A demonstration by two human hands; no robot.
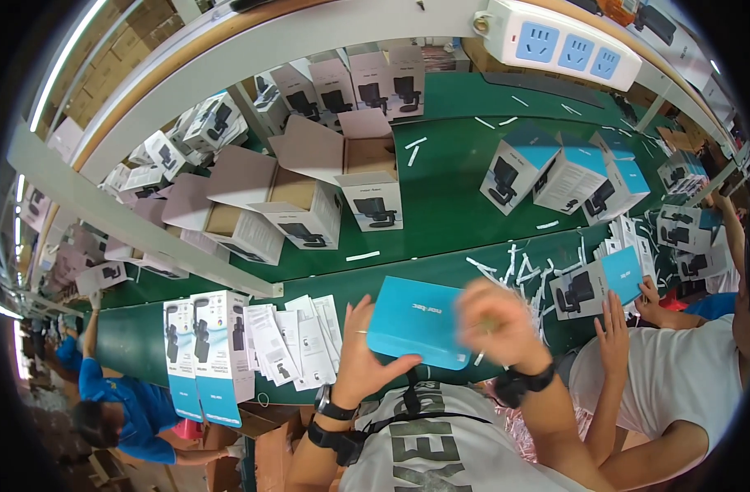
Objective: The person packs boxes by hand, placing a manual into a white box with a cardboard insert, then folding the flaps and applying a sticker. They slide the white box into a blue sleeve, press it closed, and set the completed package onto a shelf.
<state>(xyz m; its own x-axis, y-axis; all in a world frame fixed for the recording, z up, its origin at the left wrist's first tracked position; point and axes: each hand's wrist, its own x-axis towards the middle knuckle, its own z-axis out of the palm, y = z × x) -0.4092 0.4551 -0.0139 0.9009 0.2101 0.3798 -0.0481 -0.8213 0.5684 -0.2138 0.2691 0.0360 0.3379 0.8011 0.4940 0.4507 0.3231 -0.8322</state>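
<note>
A box with a bright blue face [412, 318] stands in front of me at the near edge of the green bench. My left hand [365, 348] grips its left end, fingers along the side and thumb over the near edge. Over the box's right end is my right hand [504, 321], smeared by motion. Its fingers are drawn in, but whether they hold anything cannot be made out. Thin white paper strips [522, 266] lie scattered just beyond it. Folded printed leaflets [297, 344] are spread to the left of my left hand.
Two upright blue-and-white boxes [201, 353] stand at left. Open-topped boxes [305, 215] line the bench behind, with blue-topped boxes [568, 172] at right. A power strip [559, 45] hangs on the overhead rail. Right of me, a co-worker's hand [613, 332] touches another box [584, 287].
</note>
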